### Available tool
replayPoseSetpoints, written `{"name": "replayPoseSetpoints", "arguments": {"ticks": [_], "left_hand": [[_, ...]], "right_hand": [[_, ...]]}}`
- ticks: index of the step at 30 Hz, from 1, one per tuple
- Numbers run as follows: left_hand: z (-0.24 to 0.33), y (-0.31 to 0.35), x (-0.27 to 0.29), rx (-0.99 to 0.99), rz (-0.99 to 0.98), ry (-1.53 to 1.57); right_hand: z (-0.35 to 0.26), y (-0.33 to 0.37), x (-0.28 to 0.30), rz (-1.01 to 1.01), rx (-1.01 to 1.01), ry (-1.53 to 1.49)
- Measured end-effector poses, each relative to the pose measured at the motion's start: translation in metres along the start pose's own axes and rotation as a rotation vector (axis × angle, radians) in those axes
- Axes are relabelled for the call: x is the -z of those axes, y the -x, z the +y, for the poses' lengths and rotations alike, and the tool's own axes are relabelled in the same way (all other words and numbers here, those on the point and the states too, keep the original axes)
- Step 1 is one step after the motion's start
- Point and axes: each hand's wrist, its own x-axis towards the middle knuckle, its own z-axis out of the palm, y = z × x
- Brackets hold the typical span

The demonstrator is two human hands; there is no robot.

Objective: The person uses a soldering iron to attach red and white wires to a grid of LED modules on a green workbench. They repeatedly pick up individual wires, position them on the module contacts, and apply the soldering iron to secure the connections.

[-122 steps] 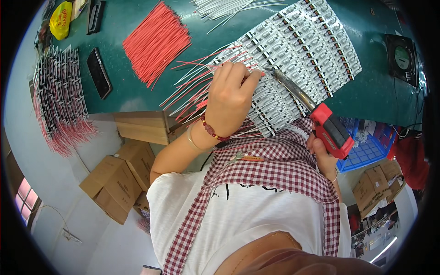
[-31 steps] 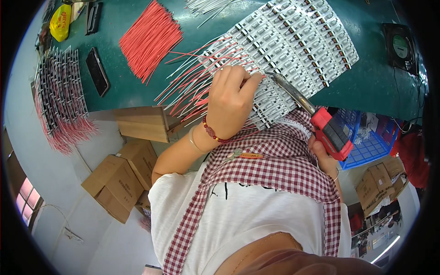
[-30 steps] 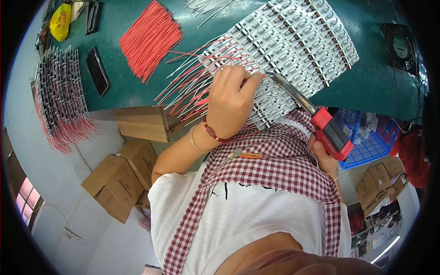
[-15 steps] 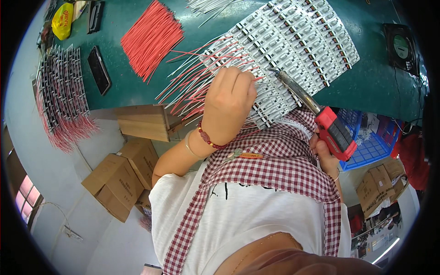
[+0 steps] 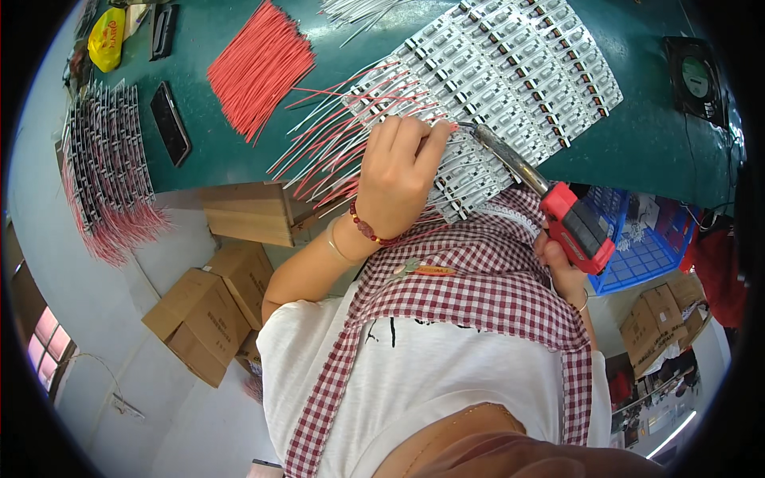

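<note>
My left hand (image 5: 396, 171) is closed in a pinch over the sheet of small circuit boards (image 5: 522, 76), with a short red wire end (image 5: 454, 127) showing at its fingertips. My right hand (image 5: 564, 269) grips a soldering iron (image 5: 575, 223) by its red and black handle. The metal tip of the iron points up and left, close to the pinched fingers; whether it touches the board is too small to tell. Red and white wires (image 5: 325, 159) fan out from the sheet's left side, partly behind my left hand.
A bundle of red wires (image 5: 259, 68) and some white wires (image 5: 362, 9) lie on the green table (image 5: 637, 163). At left are a phone (image 5: 170, 123) and a wired stack of boards (image 5: 107, 159). A black fan (image 5: 697, 82) stands right, above a blue basket (image 5: 637, 259). Cardboard boxes (image 5: 191, 327) sit below.
My left fingertips have shifted slightly up and right, toward the iron's tip, and less red wire shows past them. The soldering iron has moved slightly left.
</note>
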Motion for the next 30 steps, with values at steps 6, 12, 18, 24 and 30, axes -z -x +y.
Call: {"name": "replayPoseSetpoints", "arguments": {"ticks": [6, 12, 18, 24, 30], "left_hand": [[-0.001, -0.003, 0.001, -0.053, -0.058, 0.0], [0.001, -0.003, 0.003, -0.051, -0.073, -0.006], [0.002, -0.005, 0.003, -0.047, -0.088, -0.006], [0.002, -0.008, 0.005, -0.049, -0.102, -0.002], [0.002, -0.008, 0.006, -0.052, -0.105, -0.047]], "right_hand": [[-0.005, -0.002, -0.001, 0.024, -0.079, -0.204], [0.004, -0.006, -0.005, 0.078, 0.099, 0.096], [-0.002, -0.013, 0.004, -0.019, 0.088, 0.192], [-0.012, -0.009, -0.001, 0.122, 0.11, 0.196], [-0.019, -0.007, 0.0, 0.069, 0.027, -0.131]]}}
